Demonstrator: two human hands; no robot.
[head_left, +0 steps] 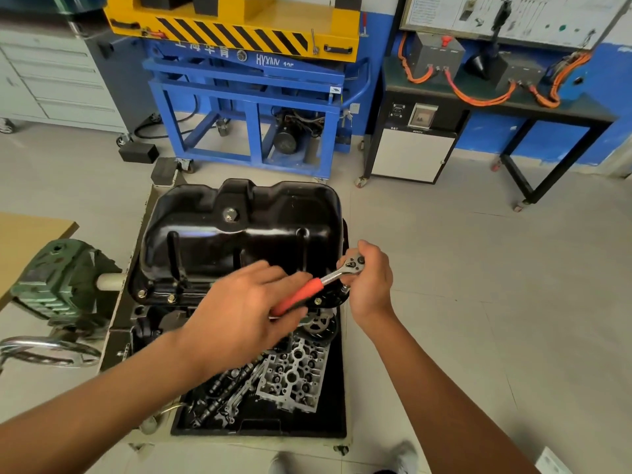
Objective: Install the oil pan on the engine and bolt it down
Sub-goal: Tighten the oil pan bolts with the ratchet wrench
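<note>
Oil pan (pixel 239 230), 1: glossy black, sump side up, seated on the engine (pixel 154 323); far flange hidden behind the sump.
Drain plug (pixel 229 214), 1: on the pan's upper face.
Flange bolts (pixel 142 294), 2 countable at the near-left corner; any others covered by the hands or too small to tell.
Ratchet wrench (pixel 307 292), 1: red handle, chrome head, over the pan's near-right corner; whatever sits beneath the head concealed.
Left hand (pixel 239 316), 1: motion-blurred, fingers wrapped round the red handle.
Right hand (pixel 371 282), 1: fingers curled about the ratchet head.
Engine largely masked by pan and forearms.
Parts tray (pixel 337 398), 1: black, below the engine. Contents: cylinder head (pixel 294 378), 1; camshafts (pixel 222 391), count unclear in the tangle; small loose hardware, indistinct.
Green gearbox (pixel 65 278), 1: left of the engine.
Chrome handwheel (pixel 48 350), 1: cut off at the left edge.
Blue lift cart (pixel 246 97), 1: yellow top cropped, on the floor behind.
</note>
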